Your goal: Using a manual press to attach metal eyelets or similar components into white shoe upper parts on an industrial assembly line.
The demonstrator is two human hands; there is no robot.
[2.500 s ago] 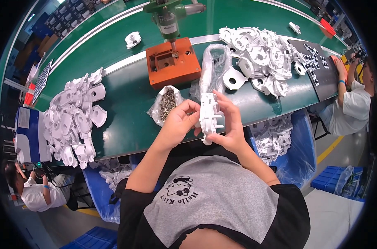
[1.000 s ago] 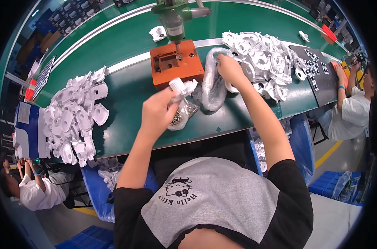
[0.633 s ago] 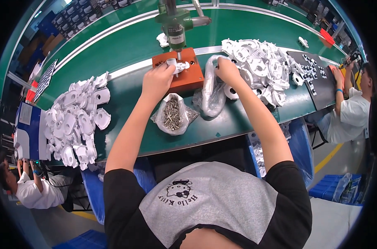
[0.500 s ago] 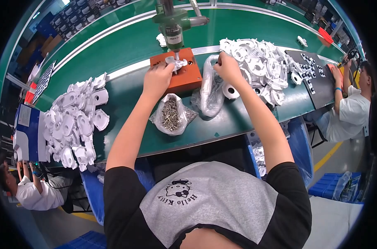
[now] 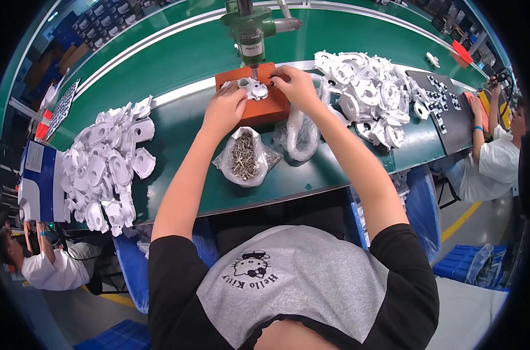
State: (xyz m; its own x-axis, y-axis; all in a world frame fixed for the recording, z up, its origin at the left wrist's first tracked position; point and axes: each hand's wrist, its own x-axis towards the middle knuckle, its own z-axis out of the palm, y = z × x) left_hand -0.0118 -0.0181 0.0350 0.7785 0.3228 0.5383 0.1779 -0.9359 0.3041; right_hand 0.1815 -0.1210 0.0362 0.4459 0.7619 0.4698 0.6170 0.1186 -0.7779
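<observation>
My left hand (image 5: 225, 108) is closed on the edge of a white plastic part (image 5: 257, 90), which rests on an orange block (image 5: 265, 111). Right above the part comes down the tip of a green machine head (image 5: 251, 45). My right hand (image 5: 296, 88) is at the block's right side, its thumb and fingertips pinched together beside the part. A dark spot shows at those fingertips, too small to name. In front of the block stands a clear plastic bag (image 5: 254, 178) full of metal screws or pins. A rolled clear plastic bag (image 5: 300, 140) lies under my right forearm.
White plastic parts are heaped at left (image 5: 96, 166) and right (image 5: 367, 96) on the green table (image 5: 204, 192). A dark mat (image 5: 456, 131) with small black-and-white pieces lies farther right. Blue lined bins (image 5: 423, 201) stand below the table edge. Co-workers sit at both sides.
My right hand has moved left from above the rolled bag to the orange block. My left hand has shifted slightly on the white part. The whole view has shifted a little.
</observation>
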